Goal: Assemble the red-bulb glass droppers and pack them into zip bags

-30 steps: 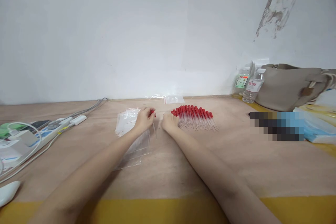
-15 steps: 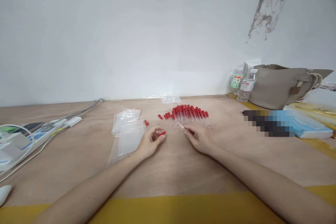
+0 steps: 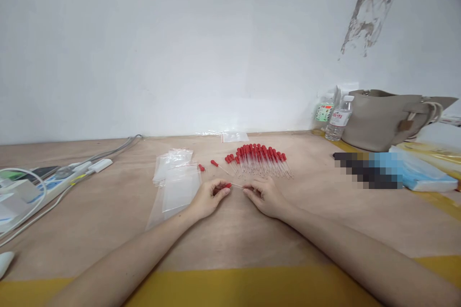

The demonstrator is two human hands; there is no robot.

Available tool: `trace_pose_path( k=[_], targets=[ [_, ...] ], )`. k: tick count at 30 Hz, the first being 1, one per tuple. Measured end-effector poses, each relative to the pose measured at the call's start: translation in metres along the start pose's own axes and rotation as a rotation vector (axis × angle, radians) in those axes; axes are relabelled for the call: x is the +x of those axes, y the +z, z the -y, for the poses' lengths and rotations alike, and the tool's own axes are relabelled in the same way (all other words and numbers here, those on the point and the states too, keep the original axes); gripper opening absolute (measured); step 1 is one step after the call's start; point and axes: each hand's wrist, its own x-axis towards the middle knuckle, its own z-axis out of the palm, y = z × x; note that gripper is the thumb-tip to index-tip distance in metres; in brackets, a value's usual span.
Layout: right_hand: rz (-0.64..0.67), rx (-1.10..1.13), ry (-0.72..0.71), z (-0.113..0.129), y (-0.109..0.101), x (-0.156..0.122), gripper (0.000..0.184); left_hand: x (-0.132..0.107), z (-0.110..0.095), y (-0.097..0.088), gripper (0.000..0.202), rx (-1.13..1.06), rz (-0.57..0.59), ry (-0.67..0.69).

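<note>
My left hand (image 3: 212, 197) pinches a red rubber bulb (image 3: 228, 185) between thumb and fingers. Opposite it, my right hand (image 3: 267, 196) is closed on the far end of a thin clear dropper tube (image 3: 237, 185). The tube spans the gap between both hands and meets the bulb; how deep it sits inside is hidden by my fingers. Just beyond my hands lies a fanned pile of red-topped droppers (image 3: 261, 158), bulbs toward the wall. One dropper (image 3: 219, 167) lies apart on the left, and a loose red bulb (image 3: 201, 168) rests near the clear zip bags (image 3: 180, 189).
A power strip (image 3: 54, 187) with plugs and cables runs along the left. At the back right stand two plastic bottles (image 3: 337, 120) and a grey-beige handbag (image 3: 378, 120). A blue-and-white pack (image 3: 428, 177) lies in front of the bag. Yellow tape (image 3: 230, 288) edges the table.
My hands have come closer together, and the tube in my right hand now lines up with the bulb in my left. Left of the pile, a dropper's tube has come into view.
</note>
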Motion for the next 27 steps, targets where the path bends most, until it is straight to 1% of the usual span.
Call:
trace_pose_path(
  k=[6,9,11,14,17,22,27],
  targets=[
    [0.054,0.041,0.002,-0.001,0.002,-0.001,0.018,0.001,-0.003,0.002,0.019,-0.013,-0.038,-0.007],
    [0.075,0.082,-0.01,-0.005,0.003,0.0,0.017,-0.002,-0.003,0.0,0.018,0.027,-0.048,0.031],
    [0.096,0.086,-0.039,-0.009,0.002,0.001,0.018,-0.004,-0.004,-0.001,0.017,0.07,-0.033,0.065],
    [0.136,0.032,-0.104,-0.012,-0.003,0.002,0.018,-0.008,-0.009,-0.002,0.016,0.148,0.026,0.121],
    [0.152,-0.069,-0.143,-0.009,-0.009,0.003,0.017,-0.011,-0.014,-0.002,0.017,0.233,0.086,0.174],
    [0.108,-0.167,-0.155,0.003,-0.01,0.002,0.019,-0.012,-0.017,0.001,0.019,0.342,0.056,0.205],
    [0.139,-0.203,-0.16,0.008,-0.001,0.003,0.025,-0.013,-0.012,0.003,0.018,0.381,0.06,0.264]
  ],
)
